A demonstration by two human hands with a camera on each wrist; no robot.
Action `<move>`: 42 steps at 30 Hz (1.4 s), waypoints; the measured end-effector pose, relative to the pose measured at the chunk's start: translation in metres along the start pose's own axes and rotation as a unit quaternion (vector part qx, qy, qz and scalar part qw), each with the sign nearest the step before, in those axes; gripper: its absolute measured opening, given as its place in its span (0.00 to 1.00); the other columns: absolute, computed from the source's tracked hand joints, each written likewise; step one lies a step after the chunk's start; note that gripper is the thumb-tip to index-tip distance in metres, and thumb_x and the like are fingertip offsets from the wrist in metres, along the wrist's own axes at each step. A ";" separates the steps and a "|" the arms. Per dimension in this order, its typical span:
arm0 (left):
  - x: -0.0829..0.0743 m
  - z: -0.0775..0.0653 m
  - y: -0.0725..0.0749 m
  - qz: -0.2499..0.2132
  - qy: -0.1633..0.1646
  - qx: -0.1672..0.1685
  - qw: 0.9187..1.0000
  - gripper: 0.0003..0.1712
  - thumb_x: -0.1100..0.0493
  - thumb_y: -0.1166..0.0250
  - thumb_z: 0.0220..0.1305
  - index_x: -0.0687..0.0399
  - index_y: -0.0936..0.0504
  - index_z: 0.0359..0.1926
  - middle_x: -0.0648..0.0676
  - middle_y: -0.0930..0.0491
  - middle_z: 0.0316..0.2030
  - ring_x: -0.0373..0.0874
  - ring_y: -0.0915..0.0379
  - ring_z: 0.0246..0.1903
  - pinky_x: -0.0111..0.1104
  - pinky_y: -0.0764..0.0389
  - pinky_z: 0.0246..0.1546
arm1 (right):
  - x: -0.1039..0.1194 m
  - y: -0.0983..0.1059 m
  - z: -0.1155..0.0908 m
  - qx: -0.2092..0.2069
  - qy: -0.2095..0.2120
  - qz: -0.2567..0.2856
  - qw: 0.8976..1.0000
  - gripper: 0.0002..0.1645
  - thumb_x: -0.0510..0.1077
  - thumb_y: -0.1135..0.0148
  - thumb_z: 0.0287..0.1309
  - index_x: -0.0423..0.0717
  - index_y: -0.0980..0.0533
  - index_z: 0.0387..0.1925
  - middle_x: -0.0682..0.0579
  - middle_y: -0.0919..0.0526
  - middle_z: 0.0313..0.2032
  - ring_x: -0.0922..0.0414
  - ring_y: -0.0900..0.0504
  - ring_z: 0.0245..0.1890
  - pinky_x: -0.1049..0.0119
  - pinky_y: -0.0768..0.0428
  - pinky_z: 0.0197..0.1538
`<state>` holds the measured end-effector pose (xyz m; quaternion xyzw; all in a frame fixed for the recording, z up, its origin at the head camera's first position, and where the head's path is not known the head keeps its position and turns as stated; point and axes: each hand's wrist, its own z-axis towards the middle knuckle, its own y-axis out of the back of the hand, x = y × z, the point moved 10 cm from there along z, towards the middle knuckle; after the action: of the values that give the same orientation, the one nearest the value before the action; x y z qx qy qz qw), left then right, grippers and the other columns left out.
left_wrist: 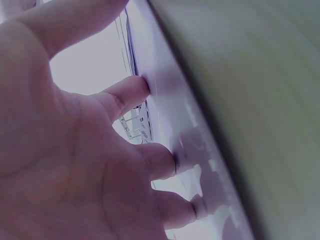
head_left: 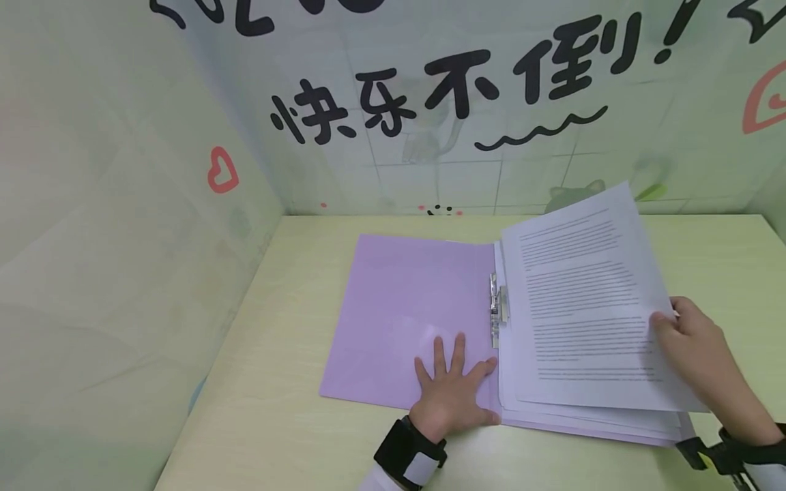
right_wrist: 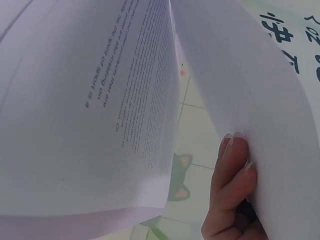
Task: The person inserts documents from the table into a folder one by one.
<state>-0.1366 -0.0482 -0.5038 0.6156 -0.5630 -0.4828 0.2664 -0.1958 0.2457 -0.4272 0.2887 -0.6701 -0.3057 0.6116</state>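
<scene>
A purple folder [head_left: 399,300] lies spread on the table, its metal clip [head_left: 495,310] along the spine. My left hand [head_left: 451,399] rests on the lower part of the left cover near the spine, fingers spread; the left wrist view shows its fingertips touching the purple cover [left_wrist: 175,125]. On the right half lies a stack of printed paper. My right hand [head_left: 694,341] pinches the right edge of the top sheet [head_left: 583,293] and holds it lifted and tilted. In the right wrist view, fingers [right_wrist: 232,175] lie behind that sheet, with another printed page [right_wrist: 75,150] beneath.
The pale wooden table [head_left: 264,368] extends around the folder. Behind it stands a wall covering [head_left: 430,170] with black characters and drawings, and another pale wall [head_left: 110,273] rises at the left. Black bands [head_left: 408,450] are strapped on both wrists.
</scene>
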 end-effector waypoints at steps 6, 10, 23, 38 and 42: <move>0.000 0.001 0.000 -0.004 -0.001 0.000 1.000 0.49 0.34 0.28 0.50 0.21 0.40 0.72 0.54 0.63 0.80 0.64 0.72 0.78 0.69 0.57 0.68 | 0.005 -0.008 0.000 0.004 0.019 -0.004 1.000 0.28 0.42 0.62 0.74 0.20 0.41 0.61 0.23 0.26 0.46 0.42 0.25 0.35 0.65 0.34 0.29; 0.000 0.000 0.001 0.002 -0.001 -0.006 1.000 0.49 0.34 0.27 0.49 0.20 0.39 0.72 0.54 0.62 0.80 0.64 0.70 0.78 0.70 0.55 0.68 | 0.005 -0.015 0.000 0.015 0.026 -0.009 1.000 0.27 0.42 0.62 0.74 0.19 0.42 0.61 0.23 0.27 0.46 0.43 0.25 0.35 0.65 0.33 0.29; 0.002 0.001 0.000 0.004 0.001 -0.008 1.000 0.49 0.34 0.27 0.49 0.20 0.39 0.72 0.53 0.61 0.80 0.63 0.70 0.78 0.69 0.54 0.68 | -0.001 -0.033 0.001 0.084 0.013 -0.014 0.996 0.34 0.46 0.58 0.74 0.17 0.47 0.64 0.18 0.30 0.52 0.38 0.20 0.38 0.60 0.24 0.31; 0.001 -0.002 0.002 0.001 0.004 -0.005 1.000 0.49 0.34 0.27 0.49 0.19 0.39 0.71 0.52 0.62 0.80 0.63 0.70 0.78 0.69 0.55 0.68 | -0.028 -0.009 0.008 0.012 -0.016 -0.076 0.997 0.35 0.52 0.49 0.70 0.21 0.36 0.59 0.24 0.26 0.45 0.40 0.23 0.35 0.66 0.30 0.26; 0.001 -0.002 0.001 -0.004 0.007 -0.002 1.000 0.49 0.35 0.27 0.49 0.19 0.39 0.71 0.52 0.63 0.80 0.62 0.72 0.78 0.69 0.57 0.69 | -0.026 -0.006 0.010 -0.001 -0.001 -0.085 0.996 0.34 0.51 0.48 0.68 0.20 0.34 0.57 0.24 0.25 0.44 0.40 0.23 0.34 0.66 0.31 0.25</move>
<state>-0.1356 -0.0501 -0.5021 0.6206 -0.5576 -0.4811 0.2693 -0.2035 0.2623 -0.4494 0.3436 -0.6437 -0.3574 0.5830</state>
